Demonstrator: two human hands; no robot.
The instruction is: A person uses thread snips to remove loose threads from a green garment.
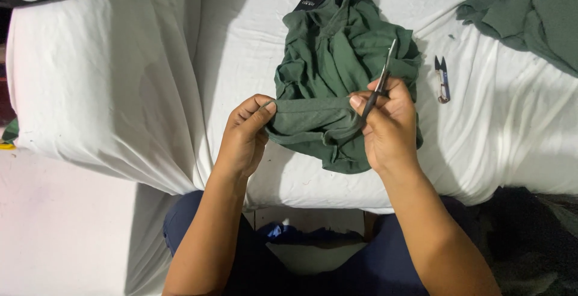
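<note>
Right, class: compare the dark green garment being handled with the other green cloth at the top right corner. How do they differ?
The dark green garment lies bunched in the middle of the white sheet, pinched by both hands; the green cloth lies untouched at the edge, partly out of frame. The garment carries a black tag; the cloth shows none. Both look like the same green knit.

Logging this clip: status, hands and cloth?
Left hand pinching green garment edge. Right hand holding scissors and cloth. Snips lying clear, right.
</note>
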